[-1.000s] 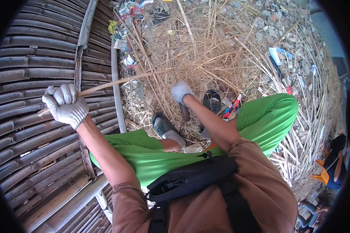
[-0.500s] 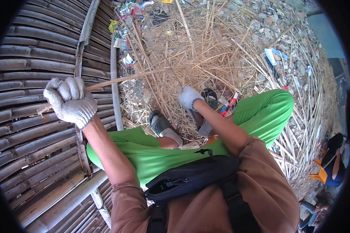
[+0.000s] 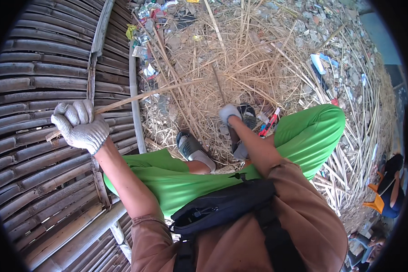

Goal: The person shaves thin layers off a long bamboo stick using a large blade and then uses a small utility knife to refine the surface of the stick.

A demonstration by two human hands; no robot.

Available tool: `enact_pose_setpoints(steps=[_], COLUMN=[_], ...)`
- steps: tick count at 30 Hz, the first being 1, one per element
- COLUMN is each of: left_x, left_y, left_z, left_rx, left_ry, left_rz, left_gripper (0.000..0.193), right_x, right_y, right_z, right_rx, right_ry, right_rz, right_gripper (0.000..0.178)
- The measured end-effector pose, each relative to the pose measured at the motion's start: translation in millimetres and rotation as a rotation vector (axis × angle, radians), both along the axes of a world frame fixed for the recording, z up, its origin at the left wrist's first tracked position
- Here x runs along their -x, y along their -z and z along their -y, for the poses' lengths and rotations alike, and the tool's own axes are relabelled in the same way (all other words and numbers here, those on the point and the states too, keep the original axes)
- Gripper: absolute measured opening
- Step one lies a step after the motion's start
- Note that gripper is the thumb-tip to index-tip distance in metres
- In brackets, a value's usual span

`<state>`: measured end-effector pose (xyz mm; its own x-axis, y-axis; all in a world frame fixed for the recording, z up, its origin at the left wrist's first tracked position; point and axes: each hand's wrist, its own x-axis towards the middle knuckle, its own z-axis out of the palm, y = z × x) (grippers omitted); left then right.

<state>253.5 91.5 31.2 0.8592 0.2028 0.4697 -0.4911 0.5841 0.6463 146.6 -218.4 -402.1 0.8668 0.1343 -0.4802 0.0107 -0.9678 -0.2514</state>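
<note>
Nearest of all, a black waist bag [image 3: 222, 208] hangs across the person's brown shirt [image 3: 299, 231], its strap running down the chest. Just beyond it the bright green trousers [image 3: 177, 179] spread left and right, one knee bent out to the right.

The left hand [image 3: 79, 126], in a white knit glove, is raised at the left over the bamboo slat wall [image 3: 27, 90]. Its fingers [image 3: 81, 111] are curled tight into a fist, clamped on a thin bamboo strip [image 3: 145, 95]. That strip runs from the fist up and to the right, crossing a pale upright pole [image 3: 135, 104] and ending out over the dry straw; a short stub of it shows at the left of the fist.

The right hand [image 3: 229, 113], also in a white glove, reaches down toward the ground in the middle of the scene, just beside a dark sandal [image 3: 248, 115]. Its fingers are bent downward into the straw, and whether they grip anything cannot be told. A red utility knife [image 3: 269, 123] lies just right of that sandal, near the green knee. The other foot, in a grey sandal [image 3: 189, 145], rests to the left of the right forearm.

Farther off, a heap of dry straw and split bamboo [image 3: 231, 54] covers the ground, with scraps of litter [image 3: 149, 18] at its far left edge. At the far right, another person's sleeve in orange and blue [image 3: 387, 190] shows at the rim.
</note>
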Motion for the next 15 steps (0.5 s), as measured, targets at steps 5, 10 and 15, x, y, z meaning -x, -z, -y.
enact_pose_setpoints(steps=[5, 10, 15], left_x=[8, -5, -7], left_y=[-4, 38, 85], left_z=[-10, 67, 36], left_rx=[-0.029, -0.738, -0.935], left_ry=[-0.043, -0.262, -0.069], left_rz=[-0.001, -0.228, -0.530], left_gripper=[0.029, 0.038, 0.043], right_x=[-11, 12, 40], right_y=[-1, 26, -55], right_z=[-26, 34, -8], right_rx=[0.056, 0.098, -0.739], right_ry=[-0.259, -0.048, 0.815], right_rz=[0.093, 0.245, -0.010], right_gripper=[0.017, 0.021, 0.033])
